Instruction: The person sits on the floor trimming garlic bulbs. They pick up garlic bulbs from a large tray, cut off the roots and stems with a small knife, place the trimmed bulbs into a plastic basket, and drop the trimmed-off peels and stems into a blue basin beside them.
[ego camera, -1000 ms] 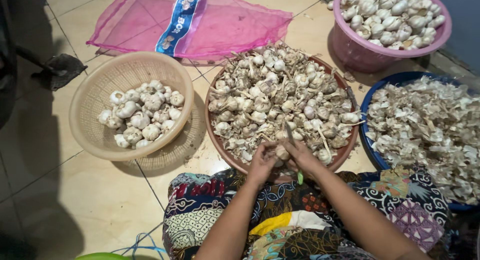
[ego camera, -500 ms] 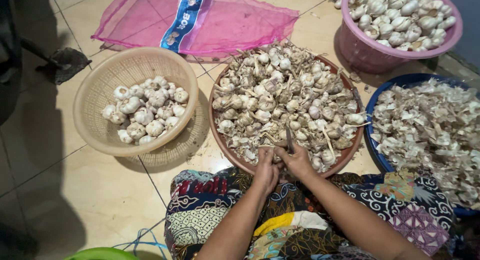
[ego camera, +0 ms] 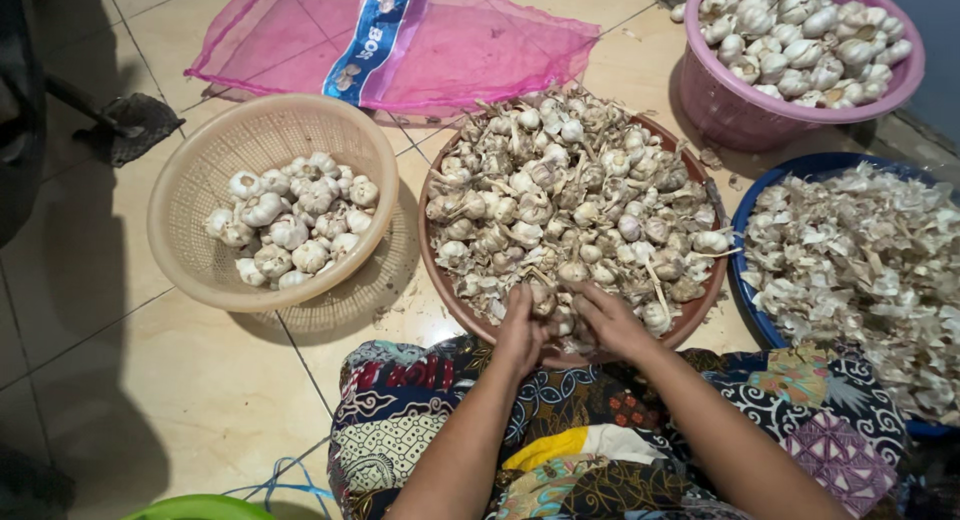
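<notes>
left hand [ego camera: 522,330] and right hand [ego camera: 612,322] close together at 6 o'clock on the rim of the round brown tray [ego camera: 440,280], both clenched around one unpeeled garlic bulb [ego camera: 545,300] pressed between the fingers. heaped across that tray, a pile of unpeeled garlic bulbs with dry stems [ego camera: 570,200]. at 9 o'clock from the hands, a beige woven plastic basket [ego camera: 200,180] holding cleaned white garlic bulbs [ego camera: 295,225], just beside the tray. at 3 o'clock, a blue round basin [ego camera: 745,240] filled with papery garlic skins [ego camera: 870,270]. at 1 o'clock, a pink plastic tub [ego camera: 740,110] full of white garlic. at 11 o'clock, a flat pink mesh sack [ego camera: 400,45] on the tiled floor [ego camera: 150,380]. below the hands, a patterned batik cloth [ego camera: 600,430] over the lap.
</notes>
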`<state>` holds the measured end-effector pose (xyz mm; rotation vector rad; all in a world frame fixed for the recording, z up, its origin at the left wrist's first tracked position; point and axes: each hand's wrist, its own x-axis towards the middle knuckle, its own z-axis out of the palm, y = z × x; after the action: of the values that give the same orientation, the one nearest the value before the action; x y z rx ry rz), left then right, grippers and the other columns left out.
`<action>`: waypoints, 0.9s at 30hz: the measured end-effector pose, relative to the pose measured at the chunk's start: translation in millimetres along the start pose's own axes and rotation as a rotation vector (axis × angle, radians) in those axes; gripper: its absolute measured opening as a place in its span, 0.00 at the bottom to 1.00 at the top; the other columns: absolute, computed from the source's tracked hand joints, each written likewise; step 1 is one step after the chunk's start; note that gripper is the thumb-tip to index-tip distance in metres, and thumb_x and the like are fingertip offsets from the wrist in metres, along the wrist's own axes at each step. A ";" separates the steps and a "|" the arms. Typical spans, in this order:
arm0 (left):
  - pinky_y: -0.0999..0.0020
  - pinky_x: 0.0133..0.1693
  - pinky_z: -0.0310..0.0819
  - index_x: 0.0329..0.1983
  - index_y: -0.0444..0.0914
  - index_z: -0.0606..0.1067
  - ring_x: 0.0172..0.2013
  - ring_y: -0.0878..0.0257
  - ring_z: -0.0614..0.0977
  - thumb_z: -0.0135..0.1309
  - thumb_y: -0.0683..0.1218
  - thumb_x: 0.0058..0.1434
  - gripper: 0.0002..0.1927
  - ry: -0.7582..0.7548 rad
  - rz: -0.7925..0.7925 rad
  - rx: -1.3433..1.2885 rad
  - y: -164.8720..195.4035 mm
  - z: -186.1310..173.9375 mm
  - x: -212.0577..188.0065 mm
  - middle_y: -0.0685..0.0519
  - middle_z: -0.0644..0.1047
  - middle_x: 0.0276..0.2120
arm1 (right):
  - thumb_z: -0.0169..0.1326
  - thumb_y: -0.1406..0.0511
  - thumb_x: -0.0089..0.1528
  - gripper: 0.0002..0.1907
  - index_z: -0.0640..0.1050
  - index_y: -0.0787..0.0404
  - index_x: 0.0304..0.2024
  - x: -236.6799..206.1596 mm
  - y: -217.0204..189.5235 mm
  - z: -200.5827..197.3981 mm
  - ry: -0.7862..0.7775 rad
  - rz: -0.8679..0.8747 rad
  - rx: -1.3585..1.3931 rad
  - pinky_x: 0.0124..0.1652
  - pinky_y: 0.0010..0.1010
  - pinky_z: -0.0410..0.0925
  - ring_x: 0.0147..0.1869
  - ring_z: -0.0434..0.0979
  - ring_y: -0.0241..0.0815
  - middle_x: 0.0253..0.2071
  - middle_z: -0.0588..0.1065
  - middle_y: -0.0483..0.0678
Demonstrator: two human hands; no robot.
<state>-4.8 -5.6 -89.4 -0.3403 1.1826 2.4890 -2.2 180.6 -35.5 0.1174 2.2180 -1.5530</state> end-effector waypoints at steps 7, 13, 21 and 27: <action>0.67 0.34 0.82 0.54 0.42 0.59 0.35 0.60 0.81 0.48 0.48 0.67 0.16 -0.036 -0.057 0.113 20.0 -0.2 -5.5 0.43 0.76 0.44 | 0.44 0.57 0.69 0.27 0.63 0.48 0.71 -11.7 -4.6 2.5 -0.050 -0.240 -0.182 0.59 0.41 0.66 0.63 0.71 0.46 0.62 0.71 0.53; 0.66 0.36 0.77 0.57 0.45 0.64 0.36 0.59 0.78 0.51 0.51 0.68 0.17 -0.082 -0.064 0.123 31.2 8.1 -18.7 0.45 0.77 0.43 | 0.43 0.56 0.70 0.23 0.71 0.42 0.68 -15.1 -24.0 0.6 0.125 -0.182 -0.299 0.63 0.43 0.65 0.68 0.72 0.49 0.65 0.73 0.51; 0.65 0.42 0.80 0.51 0.41 0.65 0.39 0.60 0.80 0.50 0.52 0.69 0.14 -0.161 -0.065 -0.145 -0.5 -5.9 2.5 0.50 0.77 0.42 | 0.55 0.55 0.64 0.21 0.74 0.54 0.57 -12.9 -19.5 24.1 0.158 -0.001 -0.038 0.47 0.37 0.77 0.49 0.82 0.44 0.49 0.79 0.53; 0.67 0.32 0.75 0.47 0.37 0.66 0.32 0.62 0.76 0.52 0.50 0.73 0.12 -0.086 0.087 0.037 -16.4 -14.3 7.1 0.51 0.74 0.36 | 0.57 0.61 0.67 0.13 0.77 0.66 0.42 -2.1 -0.4 54.5 0.231 -0.255 0.118 0.38 0.31 0.72 0.38 0.77 0.39 0.34 0.78 0.52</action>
<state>-3.4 -5.7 -112.3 -0.1731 1.2319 2.5244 15.6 131.0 -49.7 0.0524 2.3924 -1.8924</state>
